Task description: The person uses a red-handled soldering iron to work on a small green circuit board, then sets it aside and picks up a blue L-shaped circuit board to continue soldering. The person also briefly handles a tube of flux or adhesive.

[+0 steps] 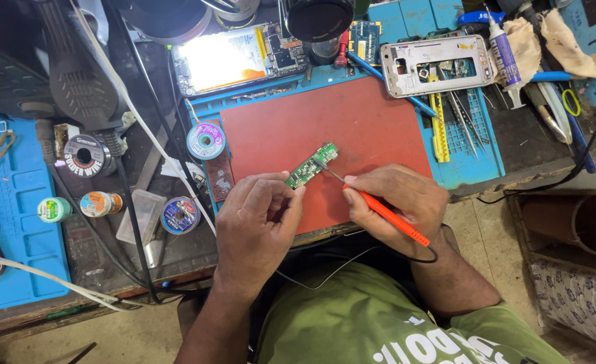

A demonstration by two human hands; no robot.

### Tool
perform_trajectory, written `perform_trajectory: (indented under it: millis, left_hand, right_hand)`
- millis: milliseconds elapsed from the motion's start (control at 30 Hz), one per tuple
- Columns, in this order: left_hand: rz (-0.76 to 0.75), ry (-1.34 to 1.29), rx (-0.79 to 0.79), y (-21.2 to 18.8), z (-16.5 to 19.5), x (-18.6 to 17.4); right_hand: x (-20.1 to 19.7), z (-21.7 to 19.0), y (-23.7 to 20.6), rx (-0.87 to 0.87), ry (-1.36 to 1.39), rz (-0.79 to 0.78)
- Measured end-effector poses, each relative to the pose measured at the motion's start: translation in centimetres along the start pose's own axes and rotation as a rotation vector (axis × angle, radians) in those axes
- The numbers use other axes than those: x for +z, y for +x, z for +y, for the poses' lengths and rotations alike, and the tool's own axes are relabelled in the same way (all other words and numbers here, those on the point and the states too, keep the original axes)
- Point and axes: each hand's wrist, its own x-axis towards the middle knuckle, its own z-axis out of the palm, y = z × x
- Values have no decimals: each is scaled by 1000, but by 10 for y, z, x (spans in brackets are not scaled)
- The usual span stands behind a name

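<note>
**Board in one hand, orange probe in the other**

Your left hand [257, 219] has the small green circuit board [311, 165] pinched at its lower end, fingers [281, 195] closed on it, so the board sits tilted just above the red mat [372, 128]. Your right hand [396, 199] is wrapped shut around the orange-handled probe [387, 216], held like a pen, and its thin metal tip lands on the board about mid-length. A black cord runs off the back of the handle down toward your green shirt [352, 317].

Around the mat on the surface [109, 249]: a purple spool [205, 140] right by the mat's left corner, another spool [180, 216] nearer your left wrist, and an opened phone with a bright lit panel [234, 57] up top. Off to the right there's a silver phone frame [436, 64], a yellow tool [438, 125] and tweezers [463, 118] lying on the blue work mat [470, 158].
</note>
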Motion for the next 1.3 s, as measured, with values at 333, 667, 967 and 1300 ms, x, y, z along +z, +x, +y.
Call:
perform_trajectory:
  millis: [333,667,967,1300]
  left_hand:
    - [-3,-7,-6,0,-1,1]
    - [-2,-18,-5,0,-1,0]
    - [-10,-20,-16,0,-2,0]
    - [-3,-18,-12,-1,-1,0]
  right_hand:
    - [-2,3,-3,-7,8,0]
    - [-2,4,-4,7,33,-13]
    - [-1,3,-3,13,24,-3]
    - [-1,5,-4,-42,-5,1]
